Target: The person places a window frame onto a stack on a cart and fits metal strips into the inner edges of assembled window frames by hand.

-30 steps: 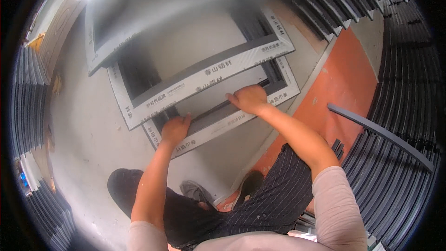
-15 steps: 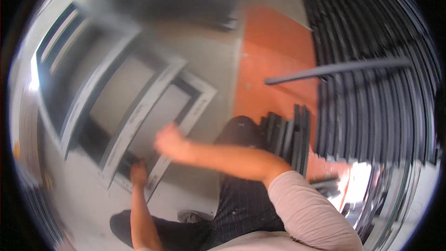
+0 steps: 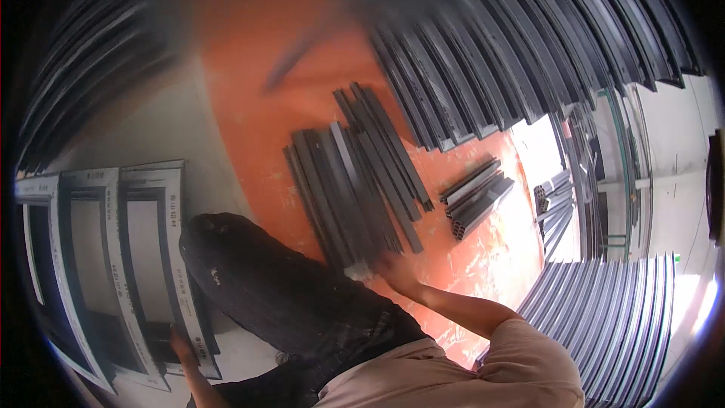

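Observation:
At the lower left, my left hand (image 3: 181, 344) is closed on the lower part of a dark window frame (image 3: 181, 276) faced with white printed film; its fingers are partly hidden. This frame is the nearest of several standing in a row. My right hand (image 3: 399, 273) is at the near ends of a bundle of dark grey profile strips (image 3: 325, 189) lying on the orange floor. Its fingers are smeared by motion, so I cannot make out whether it grips a strip.
Shorter profile pieces (image 3: 479, 200) lie right of the bundle. Long dark profiles (image 3: 483, 53) are stacked at the upper right, others (image 3: 91, 53) at the upper left. Another stack (image 3: 604, 325) stands at the lower right. A blurred dark bar (image 3: 302, 53) juts over the orange floor (image 3: 249, 106).
My view has swung right, bringing the strips to the middle. My right hand has left the window frame and reached across to the strips. The left stays at the frame.

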`<action>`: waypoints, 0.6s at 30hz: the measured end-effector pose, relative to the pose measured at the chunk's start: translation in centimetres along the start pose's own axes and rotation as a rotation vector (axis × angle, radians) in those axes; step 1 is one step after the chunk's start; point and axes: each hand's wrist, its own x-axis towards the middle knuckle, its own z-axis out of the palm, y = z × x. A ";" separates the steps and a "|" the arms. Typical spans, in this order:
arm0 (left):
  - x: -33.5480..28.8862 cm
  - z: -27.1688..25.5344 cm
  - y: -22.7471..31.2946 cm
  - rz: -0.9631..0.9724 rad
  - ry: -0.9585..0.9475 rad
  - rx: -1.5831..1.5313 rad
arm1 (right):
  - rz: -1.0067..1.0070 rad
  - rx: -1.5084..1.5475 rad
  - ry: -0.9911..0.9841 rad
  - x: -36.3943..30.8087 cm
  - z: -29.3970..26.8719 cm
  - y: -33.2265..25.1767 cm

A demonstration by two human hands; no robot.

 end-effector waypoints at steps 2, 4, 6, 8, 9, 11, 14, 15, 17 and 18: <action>0.8 -0.8 0.7 0.115 0.145 0.533 | 0.073 -0.393 -0.270 -2.4 2.2 11.4; -0.3 2.0 -0.6 0.082 0.109 0.342 | 0.159 -0.602 -0.639 -5.8 3.5 16.6; -0.9 7.6 -1.1 0.010 0.020 -0.034 | 0.434 -0.537 -0.828 -8.7 3.3 19.2; -0.9 10.2 -2.4 -0.102 0.031 -0.069 | 0.371 -0.472 -0.819 -11.2 3.0 23.6; -1.4 1.8 -1.7 0.090 0.075 0.060 | 0.275 -0.435 -0.877 -10.0 6.2 21.2; -2.4 -7.9 0.7 0.549 0.066 1.051 | 0.513 -0.105 -0.735 -9.5 9.2 17.2; 1.7 -1.3 -3.1 0.375 0.307 0.736 | 0.069 -0.586 -0.919 -7.0 6.0 21.1; 1.1 0.7 -3.4 0.360 0.308 0.981 | -0.005 -0.664 -0.996 -6.1 5.4 21.5; -2.0 8.8 -2.8 0.023 0.266 0.599 | 0.013 -0.698 -1.002 -3.5 3.7 20.1; -4.6 14.8 0.6 0.036 0.259 0.729 | 0.068 -0.664 -0.929 -1.7 2.2 19.7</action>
